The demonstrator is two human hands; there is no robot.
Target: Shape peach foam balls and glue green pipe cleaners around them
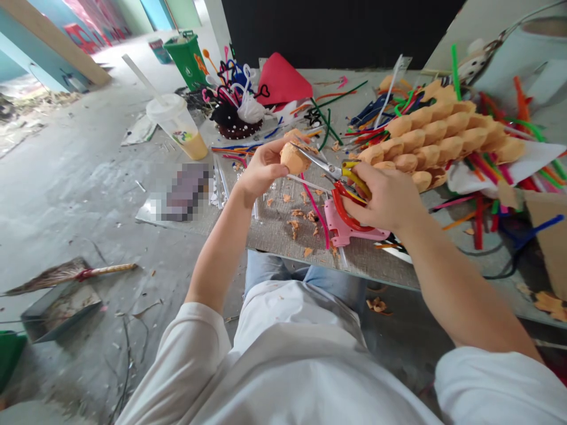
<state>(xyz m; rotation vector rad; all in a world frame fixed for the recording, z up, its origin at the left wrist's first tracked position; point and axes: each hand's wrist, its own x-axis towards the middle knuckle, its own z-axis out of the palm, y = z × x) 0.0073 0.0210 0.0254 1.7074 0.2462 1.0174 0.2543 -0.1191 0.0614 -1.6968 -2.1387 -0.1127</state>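
Observation:
My left hand [261,171] grips a tan cup-shaped piece [294,159], which looks cut from an egg tray, between thumb and fingers. In my right hand [381,195] are scissors [325,166] with red and yellow handles, my fingers through the loops. The blades reach the ragged rim of the cup piece; whether they are parted is hard to make out. Under my right hand lies a pink glue gun [339,223]. A magenta pipe cleaner [315,209] and small tan scraps [295,227] lie on the table below the scissors.
A large tan egg tray [443,133] lies at the right over many coloured pipe cleaners. A plastic cup [179,127] with a straw stands at the left. Behind are a polka-dot pot of pipe-cleaner shapes [237,121] and red sheet material [283,79]. A dustpan [62,310] is on the floor.

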